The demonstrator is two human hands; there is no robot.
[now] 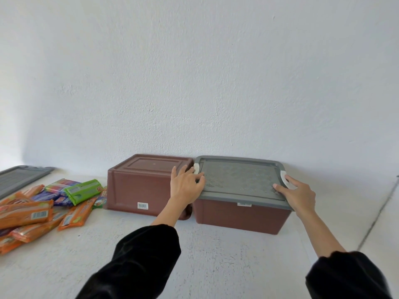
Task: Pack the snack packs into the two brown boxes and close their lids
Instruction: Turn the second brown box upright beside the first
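I have both hands on the grey lid (237, 180) of the right-hand brown box (241, 216), which sits upright on the worktop (216, 255) against the wall. My left hand (186, 184) is spread and lightly bent, fingertips resting on the lid's left rim by the white latch (196, 168), gripping nothing. My right hand (299, 194) has its thumb on top of the lid and a finger along the other latch (284, 180). The rest of its fingers are hidden past the edge, so it is probably a pinch on the rim.

The second box (140, 186) stands just beside the first, upside down with its base up, and its spare lid (19, 180) lies far left. The snack packs (43, 203) are heaped between that lid and the upturned box, none packed that I can see.

I judge the boxes stiff, light plastic; the lid will flex, so the short ends at the latches are the place to hold. Its long axis runs left to right, parallel to the wall. The packs look light, slick and crushable — best taken flat across the middle. They are long and flat, pointing every way.
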